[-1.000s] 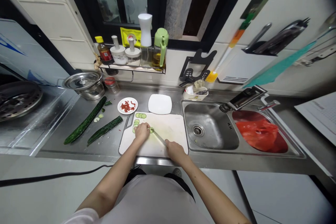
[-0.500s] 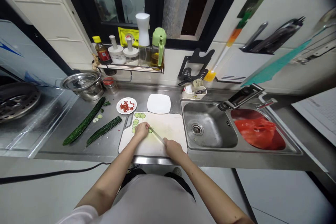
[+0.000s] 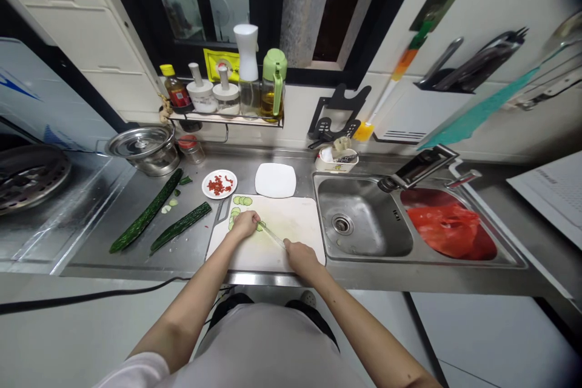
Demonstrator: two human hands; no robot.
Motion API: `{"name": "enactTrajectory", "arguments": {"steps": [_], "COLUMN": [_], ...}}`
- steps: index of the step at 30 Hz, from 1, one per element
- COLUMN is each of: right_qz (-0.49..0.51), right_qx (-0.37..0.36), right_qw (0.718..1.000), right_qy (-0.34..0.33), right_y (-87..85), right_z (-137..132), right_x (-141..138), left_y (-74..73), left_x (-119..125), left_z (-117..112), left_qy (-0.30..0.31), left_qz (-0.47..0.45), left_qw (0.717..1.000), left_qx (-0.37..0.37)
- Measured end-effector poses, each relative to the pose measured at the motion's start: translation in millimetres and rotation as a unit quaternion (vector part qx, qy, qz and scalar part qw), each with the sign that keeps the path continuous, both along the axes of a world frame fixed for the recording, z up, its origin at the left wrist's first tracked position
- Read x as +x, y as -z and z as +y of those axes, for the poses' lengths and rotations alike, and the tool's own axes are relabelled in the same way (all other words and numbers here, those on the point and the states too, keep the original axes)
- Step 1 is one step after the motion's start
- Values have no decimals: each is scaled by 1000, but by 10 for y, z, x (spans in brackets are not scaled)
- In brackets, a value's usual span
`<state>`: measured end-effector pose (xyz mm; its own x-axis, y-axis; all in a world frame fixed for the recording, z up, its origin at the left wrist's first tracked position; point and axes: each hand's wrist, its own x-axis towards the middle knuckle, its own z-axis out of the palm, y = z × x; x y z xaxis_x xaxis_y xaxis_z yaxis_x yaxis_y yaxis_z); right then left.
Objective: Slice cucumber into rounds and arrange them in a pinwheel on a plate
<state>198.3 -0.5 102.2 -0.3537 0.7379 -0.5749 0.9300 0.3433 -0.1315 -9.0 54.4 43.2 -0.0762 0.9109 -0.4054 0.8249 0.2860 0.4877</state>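
Observation:
My left hand (image 3: 244, 224) is curled over a piece of cucumber (image 3: 260, 227) on the white cutting board (image 3: 295, 224). In my right hand (image 3: 300, 256) I grip a knife (image 3: 273, 235), its blade against the green end that sticks out from under my left fingers. Several round cucumber slices (image 3: 239, 205) lie at the board's far left corner. Two long dark cucumbers (image 3: 150, 211) lie on the steel counter to the left of the board.
A small dish of chopped red chilli (image 3: 219, 183) and an empty white plate (image 3: 275, 180) sit behind the board. On the right is a double sink (image 3: 364, 224) with a red bag (image 3: 448, 231) in it. A lidded steel pot (image 3: 143, 147) and a condiment shelf (image 3: 227, 97) stand behind.
Hands, knife and cucumber stay at the same spot on the board; only the camera has shifted slightly.

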Motion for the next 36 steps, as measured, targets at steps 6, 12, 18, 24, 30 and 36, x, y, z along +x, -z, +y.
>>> {"name": "enactTrajectory", "arguments": {"steps": [6,12,18,24,30,36], "right_qz": [9,11,11,16,31,28], "right_qx": [2,6,6,3,-12,-5], "right_qw": [1000,1000,1000,1000,998,995], "right_qy": [3,2,11,10,54,98], "right_y": [18,8,-23,-58,-83,16], "right_z": [-10,6,5,-37,-27,18], "right_x": [-1,-21,-29,118,313,440], "left_y": [-7,-5,-22,-7,6,19], "left_x": [16,29,36,39,81,120], "left_z": [-4,10,8,-11,-40,-144], "left_qy": [1,1,-5,-22,-44,-75], "left_qz": [5,9,12,18,21,-12], "left_qw": [1000,1000,1000,1000,999,997], "left_qx": [-3,-7,-9,-6,-11,9]}}
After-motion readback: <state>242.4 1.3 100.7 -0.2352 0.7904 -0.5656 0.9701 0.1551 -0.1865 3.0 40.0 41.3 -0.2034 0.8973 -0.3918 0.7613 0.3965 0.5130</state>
